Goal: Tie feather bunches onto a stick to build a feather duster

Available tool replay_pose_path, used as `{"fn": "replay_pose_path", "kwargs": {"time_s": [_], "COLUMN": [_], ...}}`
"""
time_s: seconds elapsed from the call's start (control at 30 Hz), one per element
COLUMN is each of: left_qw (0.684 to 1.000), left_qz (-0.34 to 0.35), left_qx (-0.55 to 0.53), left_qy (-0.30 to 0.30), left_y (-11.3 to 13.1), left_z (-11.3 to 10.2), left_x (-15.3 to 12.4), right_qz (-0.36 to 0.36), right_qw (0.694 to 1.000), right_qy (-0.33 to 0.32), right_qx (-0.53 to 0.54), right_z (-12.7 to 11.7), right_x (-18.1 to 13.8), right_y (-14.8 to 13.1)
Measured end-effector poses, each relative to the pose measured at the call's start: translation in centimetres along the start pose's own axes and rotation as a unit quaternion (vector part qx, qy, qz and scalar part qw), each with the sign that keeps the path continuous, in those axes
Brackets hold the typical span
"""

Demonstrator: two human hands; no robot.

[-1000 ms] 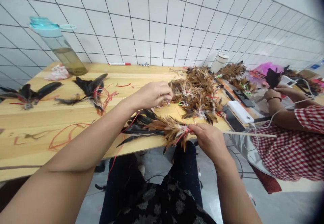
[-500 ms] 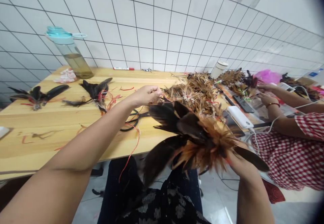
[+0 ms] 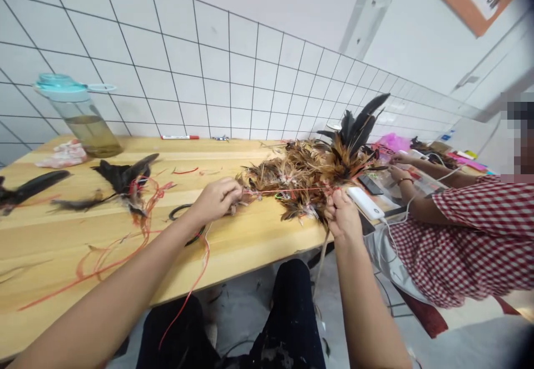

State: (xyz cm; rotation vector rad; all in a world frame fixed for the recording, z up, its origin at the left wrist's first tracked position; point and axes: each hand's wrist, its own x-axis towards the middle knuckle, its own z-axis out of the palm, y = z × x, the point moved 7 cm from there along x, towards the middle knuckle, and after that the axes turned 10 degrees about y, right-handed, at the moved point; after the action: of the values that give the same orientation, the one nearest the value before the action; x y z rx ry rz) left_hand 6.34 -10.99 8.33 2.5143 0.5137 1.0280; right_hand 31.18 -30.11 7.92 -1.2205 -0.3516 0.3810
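My left hand (image 3: 217,199) is closed on a red string (image 3: 287,191) that runs taut to the right. My right hand (image 3: 342,216) is closed round the base of a feather bundle (image 3: 352,143) on a thin wooden stick (image 3: 320,260); its brown and black feathers stand upright and the stick hangs down below the table edge. A heap of brown feathers (image 3: 292,180) lies on the wooden table (image 3: 104,235) between my hands. Black scissors (image 3: 186,219) lie under my left wrist.
Black feather tufts (image 3: 123,180) with loose red string (image 3: 125,246) lie at the left, beside a water bottle (image 3: 81,118). A red marker (image 3: 180,137) lies by the tiled wall. At the right sits a person in a red checked shirt (image 3: 467,246), a white power bank (image 3: 365,203) and phones nearby.
My right hand has raised the feather bundle from low by my lap to upright above the table edge. My left hand has dropped to the table, and the red string is now taut.
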Motion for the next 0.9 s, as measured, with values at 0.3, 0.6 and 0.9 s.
{"fn": "replay_pose_path", "kwargs": {"time_s": [0.3,0.6,0.9], "left_qw": [0.999,0.863,0.942], "left_qz": [-0.034,-0.215,-0.244], "left_qx": [-0.015,-0.454,-0.203], "left_qy": [-0.027,0.054,0.106], "left_y": [-1.5,0.3,-5.1], "left_z": [-0.5,1.9,1.8], "left_x": [-1.5,0.1,-1.7], "right_qz": [0.079,0.280,0.423], "right_qw": [0.986,0.879,0.798], "right_qy": [-0.146,-0.382,-0.415], "right_qx": [0.023,0.053,0.106], "right_z": [9.5,19.7,21.7], "right_x": [0.2,-5.4,-4.4], "right_y": [2.7,7.0,13.5]}}
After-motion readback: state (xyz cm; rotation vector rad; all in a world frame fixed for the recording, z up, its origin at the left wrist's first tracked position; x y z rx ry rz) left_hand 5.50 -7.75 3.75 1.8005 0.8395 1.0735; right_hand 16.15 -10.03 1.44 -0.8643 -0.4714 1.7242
